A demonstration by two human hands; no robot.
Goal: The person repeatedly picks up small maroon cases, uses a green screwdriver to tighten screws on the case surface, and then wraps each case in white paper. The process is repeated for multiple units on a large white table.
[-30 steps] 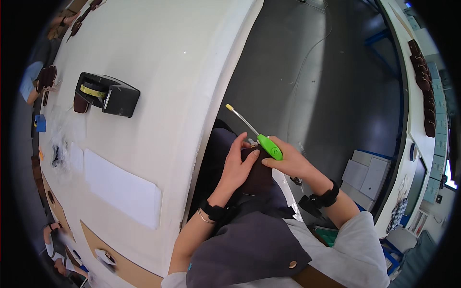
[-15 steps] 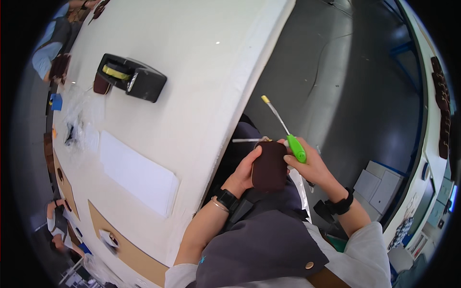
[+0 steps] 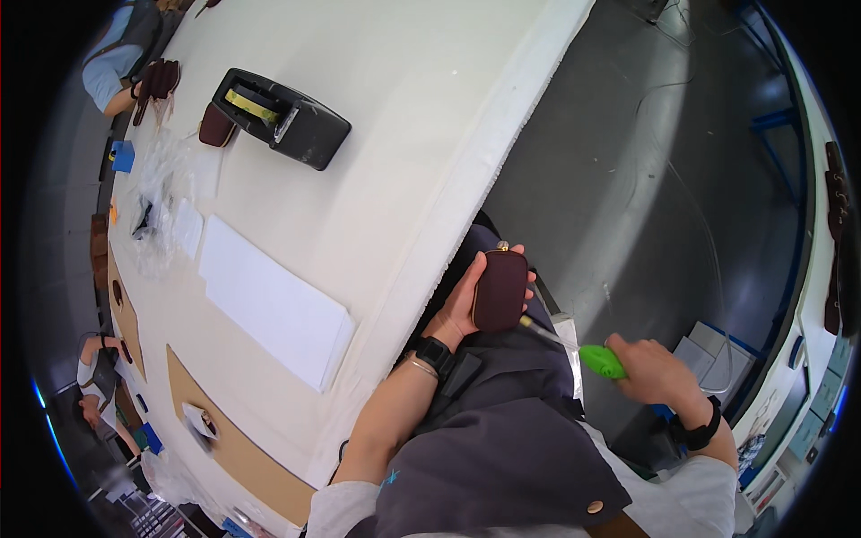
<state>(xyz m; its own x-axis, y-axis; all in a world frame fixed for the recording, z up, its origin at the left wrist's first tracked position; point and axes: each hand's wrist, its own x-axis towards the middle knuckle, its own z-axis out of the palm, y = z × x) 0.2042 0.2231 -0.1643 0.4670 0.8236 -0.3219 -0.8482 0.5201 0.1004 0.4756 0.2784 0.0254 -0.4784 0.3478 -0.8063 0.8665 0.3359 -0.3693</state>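
A small dark maroon zip pouch [image 3: 500, 291] with a gold zipper along its edge rests in my left hand [image 3: 462, 300], the fingers wrapped round it from behind. The zipper pull stands at its top. My right hand [image 3: 659, 372], lower and to the right, grips a tool by its green handle [image 3: 603, 360]. From that handle a thin metal shaft with a yellowish tip [image 3: 526, 321] points up and left. The tip is at the pouch's lower right edge; I cannot tell whether it touches. Both hands are over my lap, beside the white table [image 3: 421, 152].
On the table are a black tape dispenser [image 3: 285, 118], another maroon pouch [image 3: 217, 125] behind it, a stack of white paper [image 3: 273, 300] and crumpled clear plastic [image 3: 157, 211]. Two co-workers sit along the far left side, one with maroon pouches [image 3: 157, 85] at hand.
My right hand has moved away from the pouch, down and right, swinging the tool so its tip now points at the pouch. My left hand keeps hold of the pouch. The view has shifted slightly.
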